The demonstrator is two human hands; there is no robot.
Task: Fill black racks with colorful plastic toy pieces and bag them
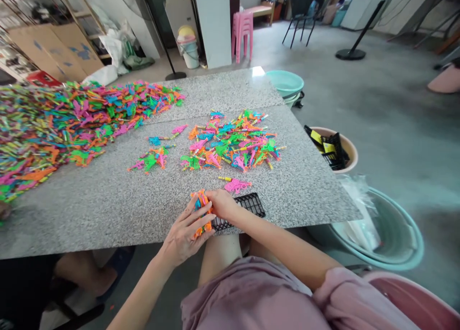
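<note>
At the table's near edge lies a black plastic grid tray (252,204). A row of small bright plastic toys (203,229), mostly orange with some blue and pink, sits at its left end. My left hand (181,236) curls around these toys from the left, fingers laid across them. From the right, my right hand (223,206) reaches over the tray, its bent fingers gripping the upper end of the same row; its fingertips are partly hidden. Just beyond my right hand lies a single pink gun-shaped toy (237,185) with a yellow tube.
A loose pile of mixed toys (233,143) lies ahead, a smaller cluster (153,160) left of it. A huge heap (79,114) covers the table's left side. Right of the table stand a tub of black trays (332,150) and a teal tub (398,234) holding plastic bags. Another person's leg (86,272) shows lower left.
</note>
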